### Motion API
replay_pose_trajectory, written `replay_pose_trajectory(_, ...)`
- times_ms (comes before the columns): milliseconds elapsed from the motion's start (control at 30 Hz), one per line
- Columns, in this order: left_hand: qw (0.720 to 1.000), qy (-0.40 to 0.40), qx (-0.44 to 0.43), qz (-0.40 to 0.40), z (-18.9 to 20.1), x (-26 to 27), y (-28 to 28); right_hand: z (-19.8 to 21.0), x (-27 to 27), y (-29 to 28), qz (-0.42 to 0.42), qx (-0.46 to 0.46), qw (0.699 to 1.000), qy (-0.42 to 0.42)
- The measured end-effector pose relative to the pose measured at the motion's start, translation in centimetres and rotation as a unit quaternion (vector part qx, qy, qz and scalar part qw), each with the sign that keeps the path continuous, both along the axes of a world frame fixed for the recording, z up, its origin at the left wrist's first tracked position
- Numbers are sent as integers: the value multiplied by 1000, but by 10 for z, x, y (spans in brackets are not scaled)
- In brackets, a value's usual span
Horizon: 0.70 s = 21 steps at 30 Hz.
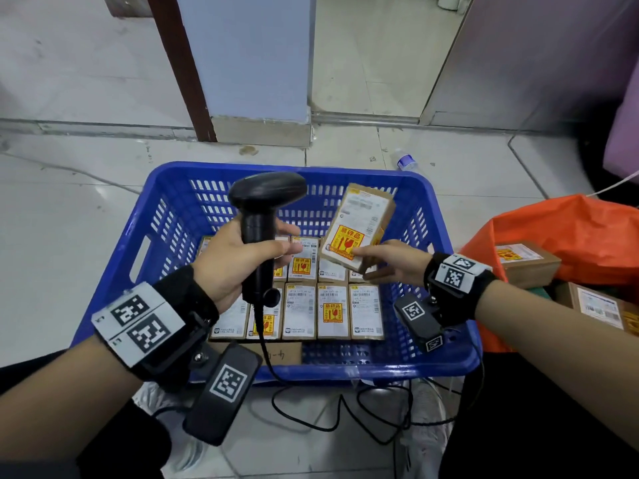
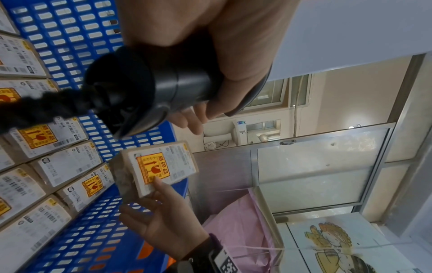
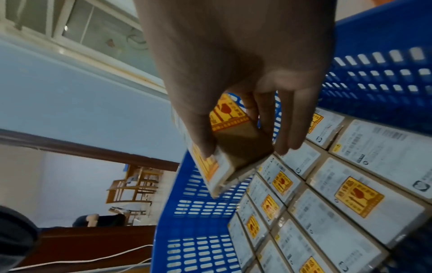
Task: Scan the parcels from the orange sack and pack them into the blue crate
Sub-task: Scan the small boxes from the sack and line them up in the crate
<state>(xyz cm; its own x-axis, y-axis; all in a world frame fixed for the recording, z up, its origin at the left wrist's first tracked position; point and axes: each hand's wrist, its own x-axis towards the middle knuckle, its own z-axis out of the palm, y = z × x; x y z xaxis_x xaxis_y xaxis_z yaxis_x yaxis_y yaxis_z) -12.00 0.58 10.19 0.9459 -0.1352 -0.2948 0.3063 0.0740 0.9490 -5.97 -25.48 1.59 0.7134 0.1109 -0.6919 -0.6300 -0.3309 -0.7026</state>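
Nearest, a black cable [image 1: 332, 414] loops over the floor just before the near rim of the blue crate [image 1: 446, 216]. Above that rim the left hand [image 1: 238, 261] grips the handle of a black barcode scanner [image 1: 262, 216], fingers curled round it, the scanner head up and turned toward the crate's far wall. To its right the right hand [image 1: 394, 262] pinches a small brown parcel [image 1: 358, 228] by its near end, thumb on the labelled face and fingers behind; the right wrist view shows the same hold from below, the thumb [image 3: 201, 136] pressed on the yellow fragile sticker. That parcel hangs tilted over the right half of the crate, clear of its floor, label side facing the person, just beside the scanner head.

Beneath both hands, packed parcels [image 1: 333, 311] lie flat on the crate floor in close rows, touching side by side, white labels up, several bearing yellow stickers. A strip of bare floor shows along the near wall and another along the far wall.

Right of the crate the orange sack [image 1: 567, 233] lies open on the floor with more brown parcels [image 1: 527, 259] at its mouth. Beyond the crate's far right corner a plastic bottle [image 1: 404, 160] lies on the tiles.
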Motion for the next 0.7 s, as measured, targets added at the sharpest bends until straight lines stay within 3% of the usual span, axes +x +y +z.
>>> replay_pose_trajectory(333, 994, -1, 74, -77, -14, -11, -11, -7, 3, 7, 32, 5, 999, -15)
replay_pose_trajectory(700, 990, -4, 113, -90, -19, -11, -14, -16, 6, 10, 57, -20, 998, -16)
